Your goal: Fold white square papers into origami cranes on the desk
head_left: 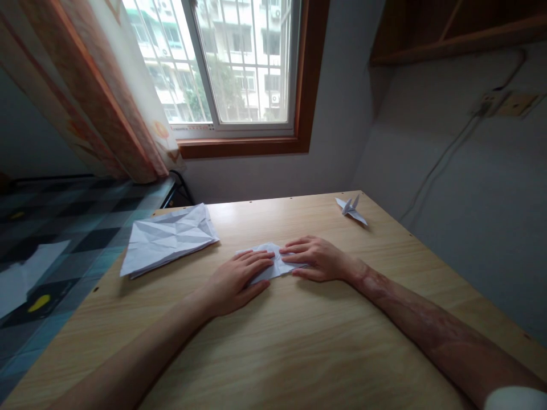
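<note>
A folded sheet of white paper (pixel 277 266) lies flat on the wooden table (pixel 273 353), in the middle. My left hand (pixel 239 282) rests on its left part, palm down with the fingers stretched out. On the right part lies my right hand (pixel 318 259), also flat, its fingers pointing left across the paper. Between the two sets of fingertips a creased strip of the paper shows; the rest is under the hands.
Creased white sheets (pixel 171 236) are stacked at the table's left back. A folded paper crane (pixel 351 210) stands near the right back corner. Left of the table is a checked bed cover (pixel 98 245) with loose paper (pixel 38 267). A cable (pixel 440 159) hangs along the right wall.
</note>
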`<state>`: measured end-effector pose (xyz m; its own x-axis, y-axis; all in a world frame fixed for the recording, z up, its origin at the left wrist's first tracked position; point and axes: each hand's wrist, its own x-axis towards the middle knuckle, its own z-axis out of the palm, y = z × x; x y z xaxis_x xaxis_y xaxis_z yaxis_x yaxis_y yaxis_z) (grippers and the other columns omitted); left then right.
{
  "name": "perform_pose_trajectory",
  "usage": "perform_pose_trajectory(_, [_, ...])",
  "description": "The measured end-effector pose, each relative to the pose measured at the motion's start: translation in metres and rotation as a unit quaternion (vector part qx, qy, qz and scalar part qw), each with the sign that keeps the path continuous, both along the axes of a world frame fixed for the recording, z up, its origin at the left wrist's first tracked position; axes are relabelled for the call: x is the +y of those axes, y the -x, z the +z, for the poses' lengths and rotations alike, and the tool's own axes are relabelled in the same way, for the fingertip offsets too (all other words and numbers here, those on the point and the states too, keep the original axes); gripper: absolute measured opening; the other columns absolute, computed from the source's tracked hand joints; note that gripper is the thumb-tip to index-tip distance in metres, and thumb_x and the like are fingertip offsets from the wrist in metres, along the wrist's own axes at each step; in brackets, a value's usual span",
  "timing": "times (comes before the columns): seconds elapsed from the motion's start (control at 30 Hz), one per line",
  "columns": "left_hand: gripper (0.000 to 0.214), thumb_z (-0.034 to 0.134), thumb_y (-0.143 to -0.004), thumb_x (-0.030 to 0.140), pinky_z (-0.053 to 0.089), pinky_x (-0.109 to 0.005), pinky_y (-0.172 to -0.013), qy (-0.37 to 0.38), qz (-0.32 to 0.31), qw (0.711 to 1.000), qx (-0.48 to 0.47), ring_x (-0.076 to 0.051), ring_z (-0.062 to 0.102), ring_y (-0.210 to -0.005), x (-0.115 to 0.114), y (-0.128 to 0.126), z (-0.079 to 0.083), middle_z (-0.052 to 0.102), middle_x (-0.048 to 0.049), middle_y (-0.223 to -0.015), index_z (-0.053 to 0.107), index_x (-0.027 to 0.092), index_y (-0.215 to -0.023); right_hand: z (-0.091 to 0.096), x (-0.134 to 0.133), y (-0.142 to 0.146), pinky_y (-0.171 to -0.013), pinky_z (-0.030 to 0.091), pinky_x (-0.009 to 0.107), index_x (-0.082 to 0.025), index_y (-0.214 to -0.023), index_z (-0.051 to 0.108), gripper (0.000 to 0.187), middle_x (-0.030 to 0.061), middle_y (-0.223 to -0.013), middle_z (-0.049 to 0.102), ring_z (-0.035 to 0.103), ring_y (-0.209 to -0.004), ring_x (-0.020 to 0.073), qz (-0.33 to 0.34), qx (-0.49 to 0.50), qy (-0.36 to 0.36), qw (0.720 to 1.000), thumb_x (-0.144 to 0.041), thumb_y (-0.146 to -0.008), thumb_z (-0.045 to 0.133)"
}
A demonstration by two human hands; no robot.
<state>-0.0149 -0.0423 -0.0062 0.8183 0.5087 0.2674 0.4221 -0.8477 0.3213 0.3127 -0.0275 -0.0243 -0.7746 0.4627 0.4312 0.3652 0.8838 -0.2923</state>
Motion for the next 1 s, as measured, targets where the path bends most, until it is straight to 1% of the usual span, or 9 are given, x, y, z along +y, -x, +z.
perform_pose_trajectory(0.17, [0.059,0.064,-0.109,0.043,0.050,-0.054,-0.126,-0.010,0.019,1.000,0.008,-0.035,0.058,-0.153,-0.001,0.002,-0.001,0.048,-0.0117,-0.176,0.052,0.031,-0.165,0.005,-0.003,0.002,-0.121,0.054,0.051,-0.031,-0.149,0.072,0.041,0.0083,-0.151,0.074,0.069,-0.139,0.0292,0.001,0.009,0.015,1.000,-0.026,-0.109,0.065])
perform_pose_trajectory(0.3, [0.059,0.062,-0.110,0.046,0.041,-0.057,-0.132,-0.016,-0.013,0.999,0.044,-0.033,0.055,-0.156,0.000,0.002,0.000,0.056,-0.0075,-0.170,0.050,0.035,-0.167,0.005,-0.005,0.003,-0.115,0.057,0.050,-0.029,-0.144,0.075,0.040,0.0102,-0.146,0.076,0.072,-0.130,0.0298,-0.005,0.014,0.019,1.000,-0.025,-0.105,0.070])
perform_pose_trajectory(0.5, [0.058,0.059,-0.111,0.050,0.032,-0.056,-0.138,-0.029,0.007,0.998,0.062,-0.031,0.052,-0.159,-0.001,0.000,0.004,0.056,-0.0090,-0.170,0.052,0.027,-0.164,0.006,-0.010,0.004,-0.107,0.062,0.043,-0.023,-0.124,0.082,0.027,0.0103,-0.128,0.083,0.077,-0.116,0.0260,0.023,0.083,0.075,0.994,-0.017,-0.101,0.069])
perform_pose_trajectory(0.6, [0.064,0.063,-0.109,0.055,0.038,-0.057,-0.134,-0.043,0.011,0.997,0.057,-0.034,0.055,-0.156,-0.001,0.000,0.004,0.059,-0.0108,-0.168,0.050,0.028,-0.166,0.006,-0.013,0.006,-0.103,0.063,0.038,-0.024,-0.122,0.083,0.031,0.0083,-0.121,0.085,0.080,-0.113,0.0234,0.044,0.126,0.133,0.982,-0.011,-0.100,0.066])
perform_pose_trajectory(0.7, [0.059,0.065,-0.106,0.057,0.049,-0.058,-0.124,-0.063,0.013,0.996,0.060,-0.038,0.061,-0.147,-0.002,0.000,0.002,0.059,-0.0121,-0.166,0.060,0.029,-0.158,0.002,-0.013,0.007,-0.097,0.065,0.035,-0.025,-0.123,0.082,0.039,0.0066,-0.118,0.085,0.081,-0.108,0.0217,0.034,0.153,0.173,0.972,-0.004,-0.096,0.062])
perform_pose_trajectory(0.77, [0.054,0.065,-0.107,0.053,0.053,-0.058,-0.120,-0.065,0.010,0.996,0.060,-0.038,0.064,-0.144,-0.002,-0.001,0.002,0.060,-0.0124,-0.165,0.063,0.028,-0.154,-0.001,-0.011,0.007,-0.097,0.064,0.035,-0.025,-0.120,0.083,0.042,0.0062,-0.119,0.085,0.080,-0.108,0.0218,0.015,0.159,0.159,0.974,-0.001,-0.093,0.062])
perform_pose_trajectory(0.83, [0.050,0.063,-0.108,0.044,0.053,-0.055,-0.120,-0.048,-0.011,0.997,0.053,-0.036,0.063,-0.146,-0.004,-0.001,0.005,0.062,-0.0121,-0.164,0.062,0.027,-0.155,-0.002,-0.007,0.007,-0.103,0.062,0.038,-0.025,-0.120,0.082,0.043,0.0071,-0.125,0.083,0.078,-0.114,0.0233,-0.006,0.155,0.119,0.981,0.000,-0.090,0.063])
perform_pose_trajectory(0.93, [0.044,0.059,-0.109,0.034,0.049,-0.050,-0.126,-0.013,-0.052,0.998,0.029,-0.032,0.062,-0.148,-0.006,-0.001,0.011,0.063,-0.0125,-0.163,0.062,0.026,-0.152,-0.002,-0.004,0.009,-0.116,0.057,0.046,-0.025,-0.132,0.077,0.053,0.0103,-0.144,0.075,0.071,-0.133,0.0268,-0.031,0.130,0.067,0.989,0.001,-0.088,0.063])
perform_pose_trajectory(1.0, [0.039,0.062,-0.107,0.037,0.046,-0.051,-0.129,-0.005,-0.068,0.998,0.017,-0.032,0.064,-0.146,-0.007,-0.001,0.015,0.065,-0.0132,-0.160,0.065,0.025,-0.144,0.000,-0.004,0.009,-0.123,0.051,0.049,-0.025,-0.142,0.071,0.061,0.0112,-0.157,0.067,0.063,-0.146,0.0286,-0.033,0.099,0.053,0.993,0.001,-0.087,0.064])
